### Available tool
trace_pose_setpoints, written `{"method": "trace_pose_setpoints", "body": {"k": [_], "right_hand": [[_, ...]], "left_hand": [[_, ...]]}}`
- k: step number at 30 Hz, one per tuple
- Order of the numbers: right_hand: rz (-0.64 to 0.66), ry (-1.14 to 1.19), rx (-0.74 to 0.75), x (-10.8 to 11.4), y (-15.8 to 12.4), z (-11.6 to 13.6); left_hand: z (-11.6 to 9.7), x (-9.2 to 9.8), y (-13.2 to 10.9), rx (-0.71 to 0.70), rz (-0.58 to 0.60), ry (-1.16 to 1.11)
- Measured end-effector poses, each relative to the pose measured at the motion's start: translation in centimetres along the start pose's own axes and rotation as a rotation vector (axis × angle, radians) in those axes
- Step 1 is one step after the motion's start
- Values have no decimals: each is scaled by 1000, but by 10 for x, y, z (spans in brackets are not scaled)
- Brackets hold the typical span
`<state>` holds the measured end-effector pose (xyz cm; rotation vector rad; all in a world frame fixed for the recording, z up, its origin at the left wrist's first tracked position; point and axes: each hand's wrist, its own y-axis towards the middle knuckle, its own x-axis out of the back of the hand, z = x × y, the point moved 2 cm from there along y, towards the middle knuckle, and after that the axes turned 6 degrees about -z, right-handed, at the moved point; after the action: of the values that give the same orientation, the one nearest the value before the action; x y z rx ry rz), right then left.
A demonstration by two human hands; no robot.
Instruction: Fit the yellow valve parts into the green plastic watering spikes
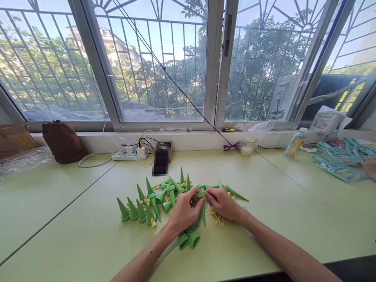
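Observation:
My left hand (183, 211) and my right hand (225, 204) meet over the middle of the pale green table (88, 243). Both pinch one green plastic cone spike (202, 201), which hangs point down between them. Behind and to the left lies a heap of green cone spikes (164, 192); several stand upright in a row (135, 211). Two green caps (188, 239) lie under my left wrist. Small yellow parts (217, 219) are scattered beneath my right hand.
A power strip (131, 154) with cables, a brown pouch (63, 141) and a small dark box (161, 160) stand by the window sill. A jar (247, 147), a bottle (293, 145) and blue packets (340, 160) lie at right, where another person's hand (370, 166) shows.

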<state>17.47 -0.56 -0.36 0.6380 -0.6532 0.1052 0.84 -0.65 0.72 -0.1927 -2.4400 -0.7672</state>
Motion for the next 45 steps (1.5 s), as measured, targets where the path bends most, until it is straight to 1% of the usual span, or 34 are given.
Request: {"method": "trace_pose_setpoints", "body": {"k": [7, 19, 31, 39, 45], "right_hand": [[24, -25, -4, 0, 0, -3], [36, -25, -6, 2, 1, 2], [42, -35, 0, 1, 1, 0], [31, -38, 10, 2, 0, 0], [48, -34, -4, 2, 0, 2]], "left_hand": [[-4, 2, 0, -5, 22, 21], [0, 0, 0, -24, 17, 47], [0, 1, 0, -22, 17, 39], [-1, 1, 0, -19, 30, 43], [-1, 0, 0, -22, 48, 66]]}}
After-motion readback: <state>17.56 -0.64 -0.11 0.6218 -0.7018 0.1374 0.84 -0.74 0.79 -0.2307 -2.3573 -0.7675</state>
